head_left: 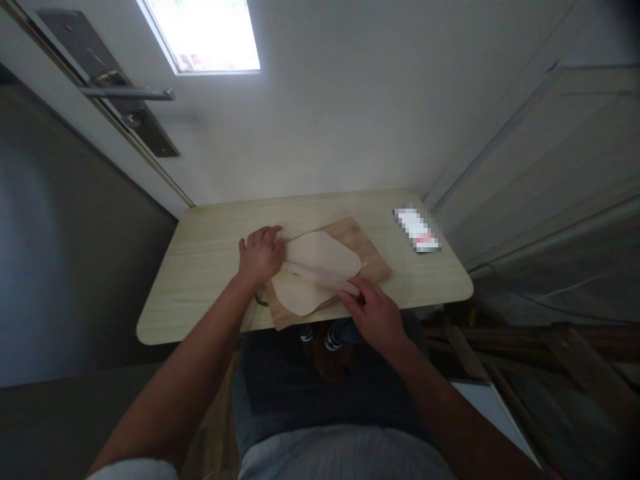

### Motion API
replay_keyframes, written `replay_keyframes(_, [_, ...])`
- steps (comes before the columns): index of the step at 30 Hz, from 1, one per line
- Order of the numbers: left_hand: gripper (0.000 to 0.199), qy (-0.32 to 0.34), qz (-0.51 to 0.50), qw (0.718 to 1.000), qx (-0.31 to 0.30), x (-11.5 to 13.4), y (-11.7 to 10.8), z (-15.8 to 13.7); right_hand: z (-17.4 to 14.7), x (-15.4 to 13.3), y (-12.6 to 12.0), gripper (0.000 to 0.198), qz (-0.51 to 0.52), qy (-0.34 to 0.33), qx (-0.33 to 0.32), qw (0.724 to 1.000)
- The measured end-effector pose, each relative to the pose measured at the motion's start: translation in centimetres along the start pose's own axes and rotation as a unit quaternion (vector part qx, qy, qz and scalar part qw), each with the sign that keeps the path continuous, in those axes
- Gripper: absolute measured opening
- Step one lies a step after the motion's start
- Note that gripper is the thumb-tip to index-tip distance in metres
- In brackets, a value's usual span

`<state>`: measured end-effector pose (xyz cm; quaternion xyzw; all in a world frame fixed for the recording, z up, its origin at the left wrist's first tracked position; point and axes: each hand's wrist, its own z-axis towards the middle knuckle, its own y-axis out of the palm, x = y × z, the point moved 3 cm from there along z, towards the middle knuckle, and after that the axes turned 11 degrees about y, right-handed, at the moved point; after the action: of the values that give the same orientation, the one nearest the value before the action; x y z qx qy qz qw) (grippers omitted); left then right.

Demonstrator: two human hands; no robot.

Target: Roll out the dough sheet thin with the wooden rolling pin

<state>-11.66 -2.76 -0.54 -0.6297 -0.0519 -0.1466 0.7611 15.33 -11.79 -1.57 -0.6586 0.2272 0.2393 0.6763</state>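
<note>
A flat, pale sheet of dough (320,248) lies on a brown wooden board (369,252), covering much of it. Across the dough runs a light-coloured rolling pin (325,277), slightly blurred. My right hand (375,313) grips its right end, with thumb and fingers closed around it. My left hand (261,252) is palm down by the left edge of the dough and board, fingers apart and slightly bent. It is close to the pin's left end, but whether it touches the pin or only the dough's edge is unclear.
The board sits askew on a light wood-grain table (200,267), its corner over the front edge. A phone (417,229) lies at the right. Behind stands a white door with a metal handle (130,93). Wooden planks (500,337) are at lower right.
</note>
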Motion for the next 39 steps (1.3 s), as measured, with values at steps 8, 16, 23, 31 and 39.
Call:
replay_keyframes(8, [0.053,0.022,0.016,0.997,-0.077,0.8,0.8,3.9,-0.2,0.1,0.6,0.039,0.038,0.028,0.04,0.998])
replay_keyframes(16, [0.05,0.053,0.026,0.997,-0.045,1.8,1.7,6.9,0.2,-0.1,0.1,0.038,0.038,0.073,0.018,0.996])
replay_keyframes(23, [0.048,0.061,0.015,0.998,-0.022,2.3,2.7,9.4,0.5,-0.1,0.0,0.04,0.023,0.091,0.009,0.996])
replay_keyframes(31, [0.048,0.049,0.013,0.999,-0.014,2.4,2.5,10.1,0.5,0.1,0.1,0.039,0.015,0.106,0.009,0.994])
replay_keyframes(39, [0.051,0.075,-0.002,0.997,0.006,1.2,1.6,6.9,-0.9,-0.5,0.1,0.036,0.029,0.08,-0.02,0.996])
